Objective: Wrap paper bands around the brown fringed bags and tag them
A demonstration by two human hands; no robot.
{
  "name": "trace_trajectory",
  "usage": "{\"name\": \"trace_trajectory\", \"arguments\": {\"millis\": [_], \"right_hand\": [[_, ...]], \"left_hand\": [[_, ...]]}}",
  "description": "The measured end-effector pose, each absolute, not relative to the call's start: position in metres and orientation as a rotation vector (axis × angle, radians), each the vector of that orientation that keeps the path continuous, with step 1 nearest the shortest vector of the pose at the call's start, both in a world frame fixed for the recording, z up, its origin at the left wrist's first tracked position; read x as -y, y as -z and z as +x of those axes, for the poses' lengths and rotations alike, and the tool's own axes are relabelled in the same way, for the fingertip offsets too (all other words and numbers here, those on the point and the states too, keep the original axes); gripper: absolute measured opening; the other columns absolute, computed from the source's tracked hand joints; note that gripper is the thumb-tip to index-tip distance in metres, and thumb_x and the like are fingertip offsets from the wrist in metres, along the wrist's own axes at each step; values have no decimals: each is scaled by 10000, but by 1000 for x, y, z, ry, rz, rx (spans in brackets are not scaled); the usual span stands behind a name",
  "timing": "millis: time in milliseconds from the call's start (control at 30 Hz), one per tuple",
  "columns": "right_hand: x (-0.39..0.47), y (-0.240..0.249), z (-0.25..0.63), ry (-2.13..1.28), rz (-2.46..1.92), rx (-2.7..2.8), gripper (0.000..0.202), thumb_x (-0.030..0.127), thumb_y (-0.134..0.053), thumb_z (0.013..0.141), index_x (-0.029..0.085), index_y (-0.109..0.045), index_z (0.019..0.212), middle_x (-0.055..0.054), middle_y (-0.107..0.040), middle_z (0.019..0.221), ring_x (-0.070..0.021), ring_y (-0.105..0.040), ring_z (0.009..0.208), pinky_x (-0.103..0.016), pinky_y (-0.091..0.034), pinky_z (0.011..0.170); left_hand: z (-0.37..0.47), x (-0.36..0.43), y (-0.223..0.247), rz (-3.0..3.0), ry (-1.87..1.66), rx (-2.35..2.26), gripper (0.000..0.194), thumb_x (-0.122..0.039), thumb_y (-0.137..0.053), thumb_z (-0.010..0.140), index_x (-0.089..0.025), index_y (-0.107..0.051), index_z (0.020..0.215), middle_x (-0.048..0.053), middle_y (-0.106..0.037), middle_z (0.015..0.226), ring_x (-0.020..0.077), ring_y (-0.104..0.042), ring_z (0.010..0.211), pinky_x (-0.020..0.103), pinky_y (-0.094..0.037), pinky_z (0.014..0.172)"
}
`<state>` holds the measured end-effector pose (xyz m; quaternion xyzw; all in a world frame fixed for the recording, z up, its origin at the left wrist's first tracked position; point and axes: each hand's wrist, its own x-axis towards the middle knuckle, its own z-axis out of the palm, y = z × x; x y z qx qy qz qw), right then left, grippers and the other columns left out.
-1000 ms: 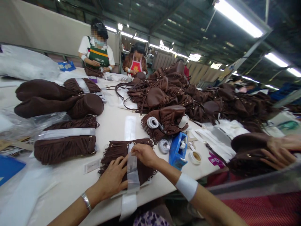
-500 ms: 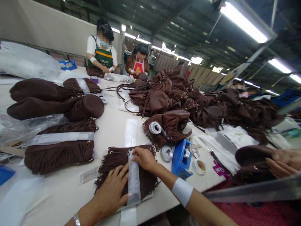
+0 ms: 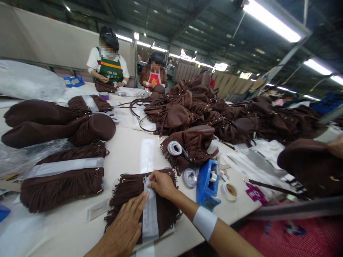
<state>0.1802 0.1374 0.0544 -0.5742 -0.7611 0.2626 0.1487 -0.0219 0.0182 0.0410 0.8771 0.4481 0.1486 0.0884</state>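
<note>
A dark brown fringed bag [image 3: 168,210] lies flat in front of me on the white table. A whitish translucent strip [image 3: 150,217] runs across its middle, over the fringe. My left hand [image 3: 127,219] rests on the bag's left part, fingers stretched out and its fingertips at the strip's left edge. At the far end of the strip, my right hand [image 3: 162,184] pinches it between thumb and fingers. Beyond the bag, a clear-looking band [image 3: 147,153] lies on the tabletop. A small flat packet [image 3: 98,210] sits just left of the bag.
A blue tape dispenser [image 3: 207,187] and a tape roll [image 3: 229,191] stand to the right. Banded fringed bags [image 3: 63,182] lie left; a big heap of brown bags [image 3: 193,103] fills the back. At the right edge, another person's hand [image 3: 338,145] holds a bag.
My left hand has slid slightly down and left, still flat on the bag. My right hand keeps its pinch at the strip's far end. The other person's bag at right has risen.
</note>
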Motion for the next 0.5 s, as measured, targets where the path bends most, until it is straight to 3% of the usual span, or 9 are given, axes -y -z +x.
{"name": "trace_trajectory", "arguments": {"millis": [100, 233, 367, 500], "right_hand": [[-141, -54, 179, -768, -1669, 2184, 254, 338, -776, 732, 236, -631, 914, 25, -706, 840, -156, -638, 790, -232, -320, 626], [-142, -57, 178, -779, -1696, 2180, 258, 339, -782, 712, 236, -637, 898, 24, -709, 835, -156, -639, 784, -232, -310, 615], [-143, -62, 178, -791, -1714, 2184, 230, 330, -774, 709, 235, -647, 875, 30, -713, 822, -146, -641, 764, -224, -312, 609], [-144, -67, 177, -783, -1738, 2186, 209, 335, -766, 704, 232, -654, 847, 27, -717, 796, -149, -643, 742, -229, -294, 585]], "left_hand": [[-18, -25, -35, 2601, -395, -1406, 638, -265, -388, 968, -274, -118, 1546, 54, -400, 1542, 221, -433, 1355, 387, -420, 1075], [-3, -36, -30, 2539, -350, -1562, 511, -438, -412, 971, -231, -437, 1438, 92, -551, 1414, 240, -563, 1206, 380, -493, 977], [11, -41, -25, 2585, -346, -1695, 424, -412, -470, 946, -206, -602, 1292, 123, -621, 1308, 252, -625, 1084, 377, -537, 882], [17, -45, -13, 2714, -354, -1778, 385, -324, -572, 887, -191, -639, 1242, 148, -540, 1412, 248, -631, 1025, 342, -551, 778]]}}
